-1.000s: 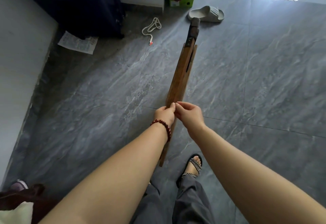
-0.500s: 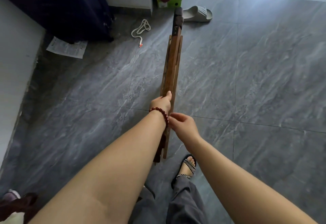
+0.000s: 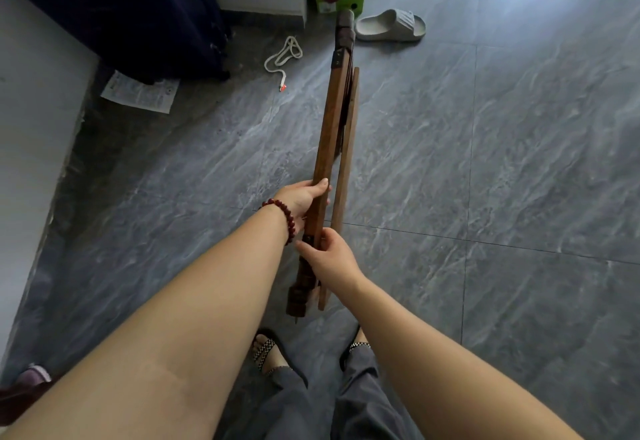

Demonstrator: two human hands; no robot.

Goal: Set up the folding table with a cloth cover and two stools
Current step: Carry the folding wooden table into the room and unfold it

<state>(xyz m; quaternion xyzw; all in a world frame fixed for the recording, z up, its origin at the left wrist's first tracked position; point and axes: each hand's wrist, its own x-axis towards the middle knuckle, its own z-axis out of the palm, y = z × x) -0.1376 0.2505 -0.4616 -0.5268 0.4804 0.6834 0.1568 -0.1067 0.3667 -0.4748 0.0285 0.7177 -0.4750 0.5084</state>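
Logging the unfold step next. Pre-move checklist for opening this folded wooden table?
1. Left hand grips folded wooden table mid-length: ok.
2. Right hand holds its near end: ok.
3. Panels parting, gap visible between them: ok.
4. Far end resting on floor: cannot tell.
5. Slipper lies by far end, may obstruct: not ok.
6. Sandalled foot just below near end, pinch risk: not ok.

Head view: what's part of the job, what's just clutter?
Job: folded wooden frame, gripped by left hand and right hand.
Lying about: grey slipper, white cord, paper sheet, green box.
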